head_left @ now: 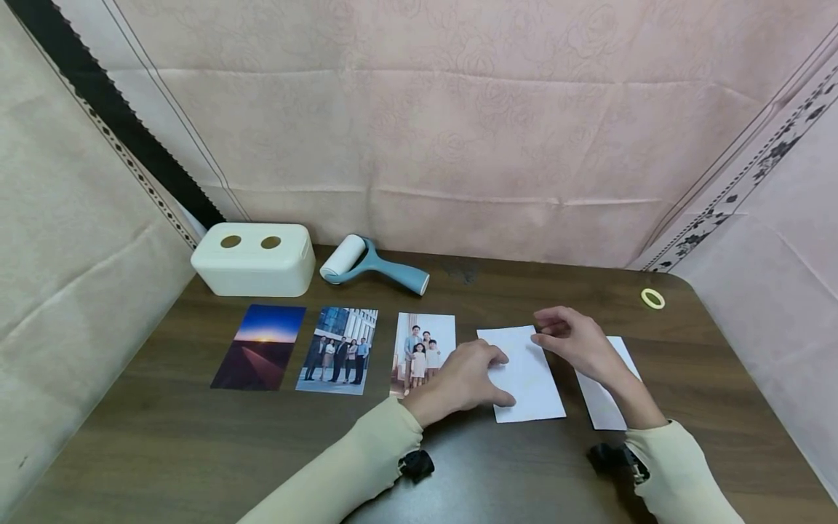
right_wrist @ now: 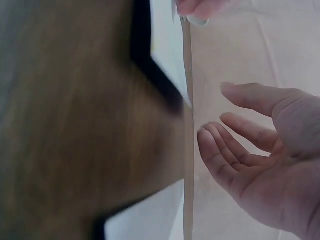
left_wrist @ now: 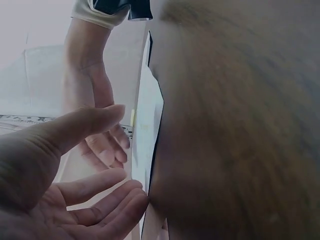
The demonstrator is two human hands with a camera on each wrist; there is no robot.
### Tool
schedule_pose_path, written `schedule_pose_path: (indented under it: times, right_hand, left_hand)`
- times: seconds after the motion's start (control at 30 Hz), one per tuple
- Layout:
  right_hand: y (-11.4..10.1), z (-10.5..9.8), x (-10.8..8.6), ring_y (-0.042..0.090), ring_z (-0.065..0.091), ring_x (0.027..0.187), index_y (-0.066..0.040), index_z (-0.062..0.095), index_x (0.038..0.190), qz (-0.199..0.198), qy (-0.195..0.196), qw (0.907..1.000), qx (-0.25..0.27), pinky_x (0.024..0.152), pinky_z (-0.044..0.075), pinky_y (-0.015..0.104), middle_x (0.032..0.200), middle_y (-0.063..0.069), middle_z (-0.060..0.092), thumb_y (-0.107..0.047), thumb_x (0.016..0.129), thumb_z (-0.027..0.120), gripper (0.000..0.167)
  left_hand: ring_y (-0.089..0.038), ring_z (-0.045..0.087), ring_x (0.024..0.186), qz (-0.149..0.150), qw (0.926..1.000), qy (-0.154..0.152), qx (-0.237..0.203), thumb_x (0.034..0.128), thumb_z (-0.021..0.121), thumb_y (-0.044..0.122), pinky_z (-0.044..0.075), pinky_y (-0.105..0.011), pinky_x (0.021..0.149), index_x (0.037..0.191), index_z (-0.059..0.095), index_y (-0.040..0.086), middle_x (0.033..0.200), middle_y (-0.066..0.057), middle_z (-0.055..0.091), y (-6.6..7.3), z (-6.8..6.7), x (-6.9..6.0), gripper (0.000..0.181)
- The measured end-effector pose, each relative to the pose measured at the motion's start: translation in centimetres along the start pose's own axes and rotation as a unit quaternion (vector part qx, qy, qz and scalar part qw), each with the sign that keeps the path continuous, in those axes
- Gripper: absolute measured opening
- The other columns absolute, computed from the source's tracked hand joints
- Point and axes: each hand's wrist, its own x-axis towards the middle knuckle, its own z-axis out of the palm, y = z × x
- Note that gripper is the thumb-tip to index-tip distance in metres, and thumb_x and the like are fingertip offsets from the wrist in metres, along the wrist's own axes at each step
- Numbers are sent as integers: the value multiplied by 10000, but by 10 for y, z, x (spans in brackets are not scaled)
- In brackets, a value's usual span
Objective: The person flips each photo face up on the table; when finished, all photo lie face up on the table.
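In the head view, a blank white sheet, about photo-sized, lies on the table between the two hands. My left hand is at its left edge with thumb and fingers spread; the left wrist view shows the fingertips close to the sheet, and contact is hard to tell. By the upper right edge hovers my right hand, fingers loosely bent, with nothing in its grasp in the right wrist view. Under the right forearm lies a second white sheet, partly hidden. A family photo is partly covered by the left hand.
Further left lie a group photo and a sunset road photo. Behind them stand a white box with two round holes and a blue-handled lint roller. A small pale yellow ring sits far right. Cloth walls enclose the table.
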Motion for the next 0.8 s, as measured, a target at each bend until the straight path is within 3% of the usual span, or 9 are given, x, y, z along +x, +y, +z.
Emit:
schedule_pose_path:
  times: [0.3, 0.8]
  right_hand:
    - [13, -6, -5, 293, 675, 1036, 29, 676, 1302, -14, -421, 9991, -36, 787, 562, 305, 1169, 155, 709, -103, 977, 768, 363]
    - [20, -11, -9, 240, 647, 985, 69, 665, 1300, 6, -941, 9955, 64, 792, 548, 278, 1099, 117, 689, -59, 961, 759, 374]
  left_hand:
    - [-177, 594, 1112, 4, 9960, -211, 867, 771, 977, 394, 498, -260, 972, 1280, 759, 94, 1211, -49, 639, 7, 7, 2, 630]
    - [-181, 540, 1156, 156, 9908, -228, 1327, 737, 995, 427, 480, -205, 957, 1337, 740, 116, 1275, -35, 569, 11, 11, -3, 722]
